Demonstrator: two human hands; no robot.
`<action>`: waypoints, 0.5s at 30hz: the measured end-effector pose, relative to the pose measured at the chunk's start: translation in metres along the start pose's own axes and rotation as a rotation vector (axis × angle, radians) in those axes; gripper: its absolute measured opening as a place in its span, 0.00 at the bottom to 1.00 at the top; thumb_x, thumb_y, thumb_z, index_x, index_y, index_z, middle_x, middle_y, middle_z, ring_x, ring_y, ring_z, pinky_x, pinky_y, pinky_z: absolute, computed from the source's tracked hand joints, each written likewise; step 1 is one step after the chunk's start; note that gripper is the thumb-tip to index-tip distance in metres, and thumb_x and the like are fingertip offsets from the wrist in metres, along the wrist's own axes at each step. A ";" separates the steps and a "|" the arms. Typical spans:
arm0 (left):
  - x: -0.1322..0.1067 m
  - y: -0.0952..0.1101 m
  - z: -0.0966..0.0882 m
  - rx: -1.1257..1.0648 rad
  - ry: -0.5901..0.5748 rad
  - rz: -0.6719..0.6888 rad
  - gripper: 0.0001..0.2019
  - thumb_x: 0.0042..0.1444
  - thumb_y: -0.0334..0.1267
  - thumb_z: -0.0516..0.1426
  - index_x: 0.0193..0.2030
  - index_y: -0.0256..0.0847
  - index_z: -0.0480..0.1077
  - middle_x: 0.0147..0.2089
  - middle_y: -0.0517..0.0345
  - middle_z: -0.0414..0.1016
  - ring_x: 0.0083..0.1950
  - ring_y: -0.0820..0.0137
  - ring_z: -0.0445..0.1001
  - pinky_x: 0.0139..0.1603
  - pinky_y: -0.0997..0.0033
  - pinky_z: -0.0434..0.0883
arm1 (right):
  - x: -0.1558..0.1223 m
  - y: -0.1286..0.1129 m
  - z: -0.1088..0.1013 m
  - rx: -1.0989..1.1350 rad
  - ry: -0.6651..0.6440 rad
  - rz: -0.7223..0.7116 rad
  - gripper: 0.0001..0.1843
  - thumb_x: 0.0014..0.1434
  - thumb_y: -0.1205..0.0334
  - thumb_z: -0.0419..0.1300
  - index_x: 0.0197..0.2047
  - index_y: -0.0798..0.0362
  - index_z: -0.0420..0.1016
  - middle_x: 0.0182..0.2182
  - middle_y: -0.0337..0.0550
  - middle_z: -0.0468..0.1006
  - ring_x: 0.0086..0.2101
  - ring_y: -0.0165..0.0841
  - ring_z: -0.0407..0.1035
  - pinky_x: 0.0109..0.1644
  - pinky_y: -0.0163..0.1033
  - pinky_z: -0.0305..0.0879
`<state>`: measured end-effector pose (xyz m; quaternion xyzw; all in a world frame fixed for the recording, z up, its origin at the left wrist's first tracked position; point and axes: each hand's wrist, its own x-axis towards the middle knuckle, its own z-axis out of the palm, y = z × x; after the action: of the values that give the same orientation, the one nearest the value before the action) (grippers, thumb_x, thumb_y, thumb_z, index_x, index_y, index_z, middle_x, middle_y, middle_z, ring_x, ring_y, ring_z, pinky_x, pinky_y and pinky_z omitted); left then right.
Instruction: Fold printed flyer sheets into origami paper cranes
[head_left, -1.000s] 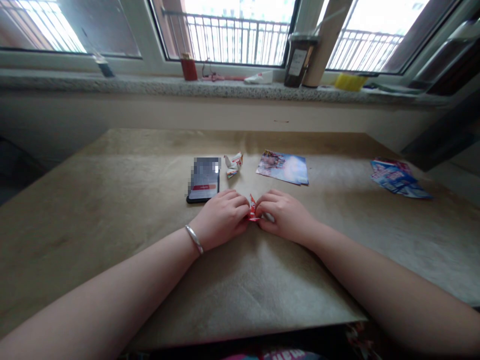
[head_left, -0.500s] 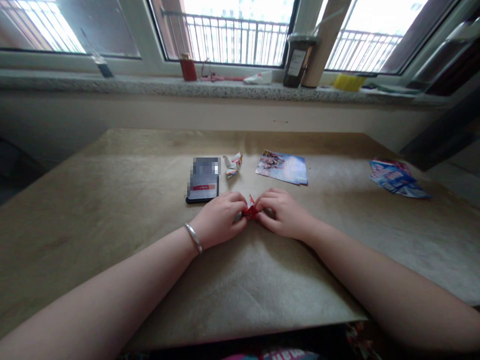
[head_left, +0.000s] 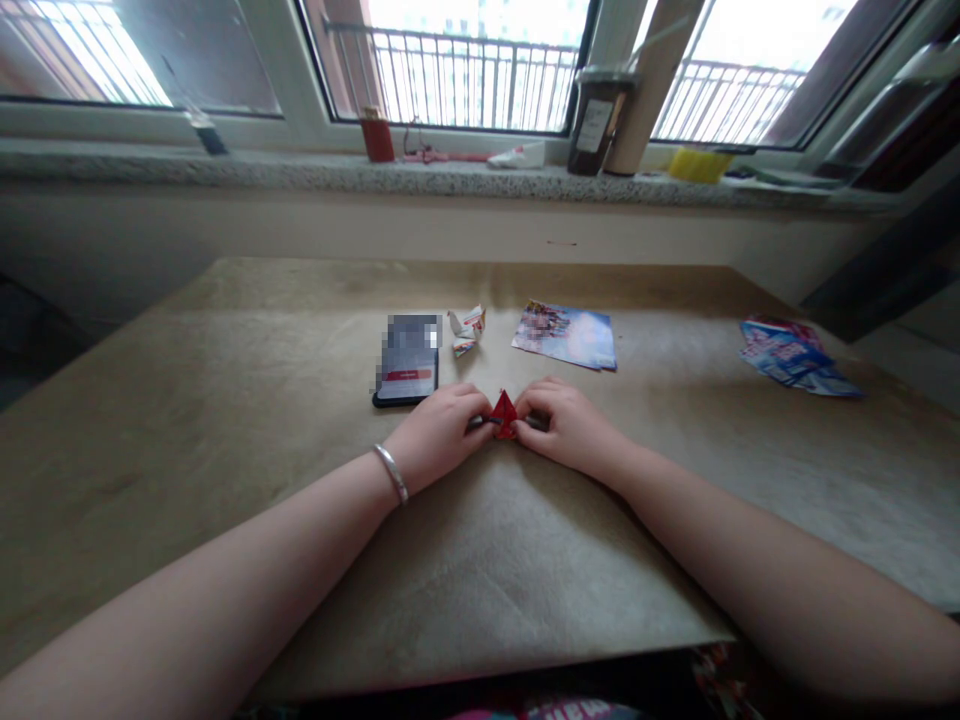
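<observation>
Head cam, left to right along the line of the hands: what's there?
left hand → red folded paper → right hand → blue printed leaflets

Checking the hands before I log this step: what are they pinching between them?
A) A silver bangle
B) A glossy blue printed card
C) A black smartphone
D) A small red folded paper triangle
D: the small red folded paper triangle stands upright between the fingers of the left hand and the right hand.
</observation>
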<state>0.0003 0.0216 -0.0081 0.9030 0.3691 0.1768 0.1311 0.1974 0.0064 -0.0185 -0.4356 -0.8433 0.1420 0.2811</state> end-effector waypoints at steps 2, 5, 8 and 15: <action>0.001 0.001 0.000 0.004 0.001 -0.019 0.04 0.56 0.34 0.57 0.33 0.36 0.71 0.34 0.55 0.73 0.38 0.69 0.70 0.40 0.72 0.67 | 0.000 0.001 0.001 -0.017 0.001 0.011 0.04 0.51 0.67 0.59 0.26 0.53 0.70 0.29 0.42 0.76 0.34 0.33 0.66 0.42 0.39 0.61; 0.000 0.001 -0.001 0.006 -0.006 -0.037 0.04 0.56 0.35 0.57 0.33 0.37 0.71 0.34 0.56 0.72 0.38 0.69 0.70 0.39 0.72 0.67 | 0.000 0.002 0.002 -0.041 -0.007 0.026 0.05 0.52 0.66 0.59 0.25 0.53 0.69 0.29 0.43 0.76 0.35 0.34 0.66 0.43 0.39 0.60; -0.001 0.002 -0.002 -0.003 -0.013 -0.010 0.06 0.57 0.38 0.56 0.34 0.37 0.70 0.35 0.55 0.72 0.39 0.69 0.70 0.41 0.71 0.67 | 0.001 0.003 0.001 -0.040 -0.016 0.045 0.05 0.52 0.66 0.58 0.25 0.52 0.68 0.29 0.43 0.76 0.35 0.34 0.66 0.43 0.40 0.60; -0.004 0.002 -0.003 0.134 -0.001 0.102 0.05 0.55 0.37 0.57 0.34 0.37 0.70 0.36 0.54 0.72 0.37 0.68 0.70 0.38 0.70 0.68 | 0.000 0.001 -0.005 -0.034 -0.006 -0.043 0.04 0.50 0.68 0.58 0.26 0.52 0.69 0.30 0.43 0.76 0.36 0.34 0.66 0.44 0.40 0.62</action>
<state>-0.0021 0.0178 -0.0059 0.9275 0.3334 0.1576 0.0614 0.2011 0.0066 -0.0150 -0.4218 -0.8555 0.1232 0.2740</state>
